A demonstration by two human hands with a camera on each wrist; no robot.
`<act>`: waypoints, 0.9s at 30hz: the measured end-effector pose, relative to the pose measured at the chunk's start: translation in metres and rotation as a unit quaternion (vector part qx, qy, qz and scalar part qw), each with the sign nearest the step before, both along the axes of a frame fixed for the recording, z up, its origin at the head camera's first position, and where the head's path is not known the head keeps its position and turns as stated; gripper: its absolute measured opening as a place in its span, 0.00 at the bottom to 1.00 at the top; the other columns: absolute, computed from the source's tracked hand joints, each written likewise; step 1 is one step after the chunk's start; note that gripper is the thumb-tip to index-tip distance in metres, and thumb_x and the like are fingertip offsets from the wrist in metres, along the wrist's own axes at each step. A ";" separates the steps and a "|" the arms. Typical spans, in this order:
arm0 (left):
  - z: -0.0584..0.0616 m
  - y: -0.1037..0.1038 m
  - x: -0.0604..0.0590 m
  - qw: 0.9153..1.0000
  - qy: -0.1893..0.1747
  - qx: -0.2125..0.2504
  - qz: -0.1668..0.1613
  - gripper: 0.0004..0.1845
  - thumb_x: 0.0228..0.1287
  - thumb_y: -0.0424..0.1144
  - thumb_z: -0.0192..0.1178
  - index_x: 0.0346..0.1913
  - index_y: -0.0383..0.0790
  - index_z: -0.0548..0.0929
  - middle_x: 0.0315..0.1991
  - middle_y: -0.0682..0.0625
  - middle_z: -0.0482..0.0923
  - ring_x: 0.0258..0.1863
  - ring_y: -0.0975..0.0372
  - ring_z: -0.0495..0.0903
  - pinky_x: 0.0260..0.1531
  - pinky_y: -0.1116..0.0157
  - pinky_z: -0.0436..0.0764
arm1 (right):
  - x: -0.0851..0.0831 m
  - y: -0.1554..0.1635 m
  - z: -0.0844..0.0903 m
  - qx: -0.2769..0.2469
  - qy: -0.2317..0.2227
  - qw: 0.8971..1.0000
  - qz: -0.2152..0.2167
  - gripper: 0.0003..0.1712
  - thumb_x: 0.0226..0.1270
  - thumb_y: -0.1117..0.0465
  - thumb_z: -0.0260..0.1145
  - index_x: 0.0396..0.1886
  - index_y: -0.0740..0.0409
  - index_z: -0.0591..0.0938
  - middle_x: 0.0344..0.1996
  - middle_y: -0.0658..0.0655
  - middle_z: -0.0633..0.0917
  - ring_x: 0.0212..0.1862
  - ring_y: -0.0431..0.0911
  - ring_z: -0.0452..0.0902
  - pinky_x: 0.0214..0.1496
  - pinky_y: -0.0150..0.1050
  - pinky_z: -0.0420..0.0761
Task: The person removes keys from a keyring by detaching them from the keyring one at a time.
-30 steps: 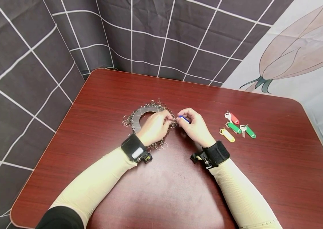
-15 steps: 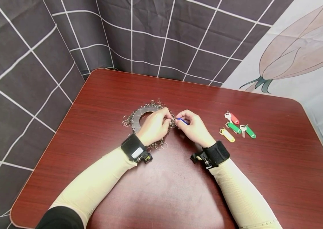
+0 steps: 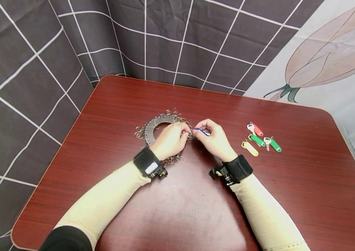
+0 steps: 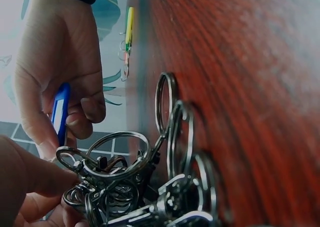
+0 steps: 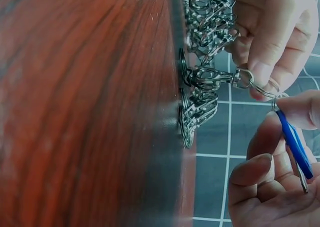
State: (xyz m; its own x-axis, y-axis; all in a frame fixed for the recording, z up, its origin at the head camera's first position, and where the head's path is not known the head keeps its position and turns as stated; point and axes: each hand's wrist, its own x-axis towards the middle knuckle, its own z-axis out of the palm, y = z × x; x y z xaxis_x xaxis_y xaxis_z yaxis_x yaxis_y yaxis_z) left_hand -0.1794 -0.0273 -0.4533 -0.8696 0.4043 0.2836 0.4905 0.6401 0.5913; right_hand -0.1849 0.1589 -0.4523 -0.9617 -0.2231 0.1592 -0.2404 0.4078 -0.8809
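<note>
A flat grey ring-shaped plate (image 3: 149,132) lies on the table, its edge hung with metal clasps and split rings (image 4: 120,137). My left hand (image 3: 169,138) reaches over the plate's right side and pinches one split ring (image 5: 264,89) between thumb and finger. Close by on the right, my right hand (image 3: 213,138) pinches a blue key tag (image 5: 295,144) near its small ring. A key (image 5: 302,179) hangs beside the tag, partly hidden. In the right wrist view the tag's ring meets the split ring; whether they are linked I cannot tell.
To the right on the table (image 3: 215,216) lie a red key tag (image 3: 258,130), two green key tags (image 3: 275,144) and a yellow key tag (image 3: 250,148), some with keys. A dark gridded cloth (image 3: 164,42) hangs behind the table's far edge.
The right hand's blue tag moved slightly toward the left fingers, then back a little, and turned in the grip. The left hand stays at the ring; the tags at right have not moved.
</note>
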 end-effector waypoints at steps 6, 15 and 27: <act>-0.001 0.000 0.000 1.000 0.006 0.005 -0.003 0.03 0.63 0.34 0.57 0.38 0.42 0.80 0.32 0.53 0.76 0.32 0.63 0.75 0.34 0.66 0.74 | 0.004 -0.003 0.011 -0.022 0.003 1.000 -0.009 0.06 0.61 0.68 0.66 0.37 0.64 0.78 0.27 0.58 0.81 0.29 0.43 0.73 0.30 0.31 0.71; -0.002 -0.001 -0.001 1.000 -0.004 0.019 0.012 0.02 0.64 0.35 0.58 0.38 0.42 0.78 0.31 0.54 0.76 0.31 0.64 0.76 0.32 0.67 0.74 | 0.005 -0.003 0.013 -0.024 -0.001 1.000 -0.003 0.09 0.63 0.68 0.65 0.41 0.68 0.78 0.29 0.60 0.81 0.30 0.42 0.74 0.31 0.30 0.73; -0.002 -0.002 -0.004 0.998 0.014 0.052 0.036 0.03 0.66 0.33 0.55 0.40 0.42 0.76 0.32 0.53 0.76 0.28 0.62 0.74 0.29 0.65 0.73 | -0.001 0.001 -0.002 0.019 -0.014 1.000 0.020 0.06 0.64 0.64 0.65 0.40 0.56 0.81 0.26 0.54 0.81 0.25 0.46 0.75 0.25 0.33 0.73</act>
State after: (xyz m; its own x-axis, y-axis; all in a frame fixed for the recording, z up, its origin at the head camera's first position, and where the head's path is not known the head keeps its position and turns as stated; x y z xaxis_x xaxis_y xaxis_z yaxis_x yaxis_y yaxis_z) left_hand -0.1830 -0.0292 -0.4555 -0.8862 0.3079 0.3461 0.4630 0.6105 0.6426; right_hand -0.1862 0.1602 -0.4540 -0.9557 -0.2674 0.1233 -0.2332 0.4320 -0.8712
